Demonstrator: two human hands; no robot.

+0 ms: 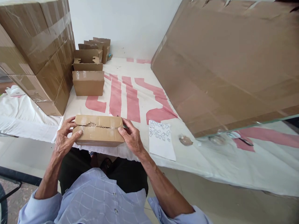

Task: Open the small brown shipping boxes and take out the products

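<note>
A small brown cardboard box (99, 135) lies at the table's front edge, between my two hands. Along its top runs a seam with torn, ragged edges, and its flaps are folded down. My left hand (66, 137) grips the left end, its thumb on the front face and its fingers at the back corner. At the right end my right hand (132, 136) holds the box the same way, thumb near the seam. To the right of the box lies a white paper sheet (161, 141) bearing rows of small drawn or stuck marks.
Taped cartons (49, 59) are stacked high on the left. Several open cardboard boxes (88, 82) stand in a row behind. A large carton (224, 68) leans over the right side. A tape roll (185, 140) lies on the white and red cloth (133, 102).
</note>
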